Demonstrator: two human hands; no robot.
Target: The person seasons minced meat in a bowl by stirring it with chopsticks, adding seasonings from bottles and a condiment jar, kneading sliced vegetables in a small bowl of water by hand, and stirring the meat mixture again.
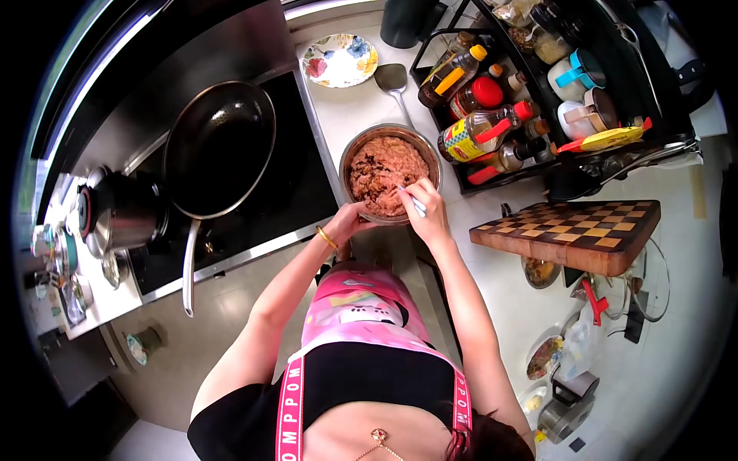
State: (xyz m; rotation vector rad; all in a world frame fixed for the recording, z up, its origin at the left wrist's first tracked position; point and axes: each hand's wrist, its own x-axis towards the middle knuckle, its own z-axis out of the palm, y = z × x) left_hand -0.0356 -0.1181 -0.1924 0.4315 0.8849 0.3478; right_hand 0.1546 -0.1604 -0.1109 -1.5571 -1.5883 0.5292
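A round metal bowl (345,157) stands on the white counter, filled with pink ground meat (392,165) that has dark streaks of sauce on its left side. My left hand (352,221) grips the bowl's near left rim. In my right hand (427,209), closed over the near right rim, is a utensil with a white handle (419,206). Its lower end is in the meat, so I cannot tell its kind. Just beyond the bowl lies a spatula (392,79), with a floral plate (339,61) to its left.
On the left, a frying pan (221,150) sits on the black cooktop (288,184), its handle reaching toward me. A black rack (450,173) of sauce bottles and jars stands at the right, with a checkered cutting board (569,234) nearer me. A steel pot (565,411) is further down the counter.
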